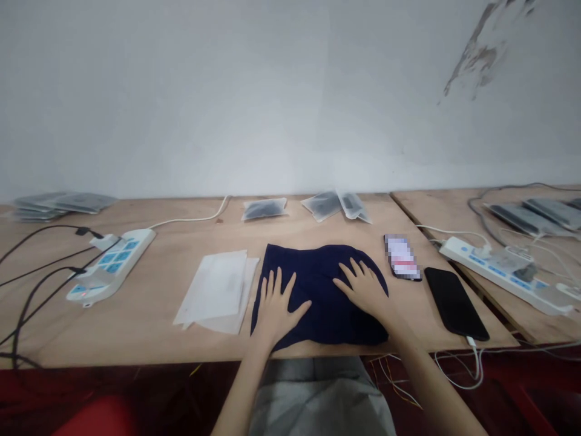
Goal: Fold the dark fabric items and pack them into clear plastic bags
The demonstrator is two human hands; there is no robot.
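A dark navy cloth point(320, 266) lies flat on the wooden table point(158, 327), close to its near edge. My left hand point(276, 306) rests palm-down on the cloth's left part, fingers spread. My right hand point(363, 287) presses flat on its right part, fingers also apart. Neither hand grips anything. Just left of the cloth lies a stack of clear plastic bags point(218, 290).
Two phones lie right of the cloth, one lit point(402, 257) and one dark point(455, 301) with a cable. Power strips sit at the left point(111, 263) and right point(503, 272). Bagged items point(264, 208) lie by the wall, with more stacks at the far left point(59, 204) and far right point(535, 216).
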